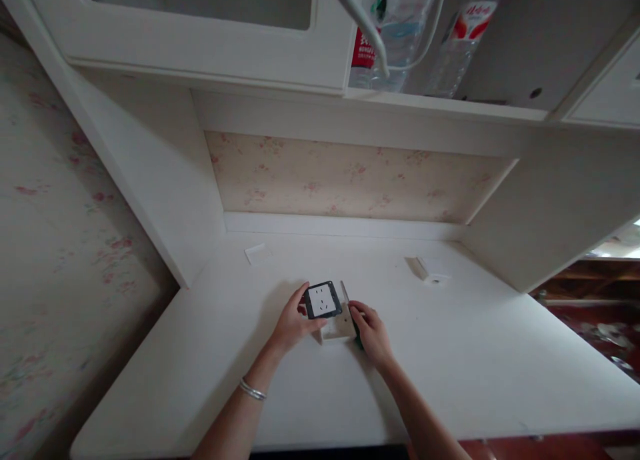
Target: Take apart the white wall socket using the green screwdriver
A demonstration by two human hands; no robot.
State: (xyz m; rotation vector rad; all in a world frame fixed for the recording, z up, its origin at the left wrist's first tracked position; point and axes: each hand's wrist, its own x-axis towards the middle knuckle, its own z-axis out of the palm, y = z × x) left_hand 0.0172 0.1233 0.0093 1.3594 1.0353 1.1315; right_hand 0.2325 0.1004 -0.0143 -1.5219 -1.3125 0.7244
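My left hand point(295, 320) grips a wall socket point(321, 300) by its left edge, thumb below and fingers behind. The socket has a white face with slots and a dark frame, and is tilted toward me. Under it, on the white desk, sits an open pale mounting box point(337, 328), partly covered by the socket and my left thumb. My right hand point(369, 330) is closed round a screwdriver point(344, 291) at the box's right side. The metal shaft points up and away, and a bit of dark green handle shows below the fingers.
A small white box-shaped piece point(433, 271) lies at the back right of the desk point(210, 373). A thin white square plate point(257, 254) rests at the back left. Overhead is a cabinet point(210, 47) holding plastic bottles point(457, 47). Side panels rise left and right.
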